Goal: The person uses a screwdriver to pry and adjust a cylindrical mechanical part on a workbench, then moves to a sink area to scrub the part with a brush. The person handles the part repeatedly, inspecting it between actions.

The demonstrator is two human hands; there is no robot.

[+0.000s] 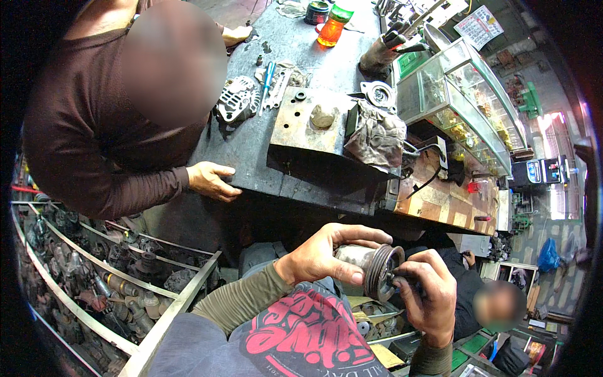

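My left hand (333, 254) grips a worn metal cylindrical part with a grooved pulley (381, 270) on its end, thumb underneath and fingers over the top. My right hand (424, 292) is at the face of the pulley with bent fingers, closed at its centre on something small that I cannot make out. On the workbench beyond lie a metal housing (235, 97), a blue screwdriver (269, 81), a steel block (298, 122) with holes and a crumpled dirty cloth (375, 137).
A person in brown (107, 125) leans at the bench's left. Another person (465, 295) is at the lower right. Shelves of metal parts (100, 283) fill the lower left. A glass cabinet (461, 107) stands at the right, above a wooden top (452, 195).
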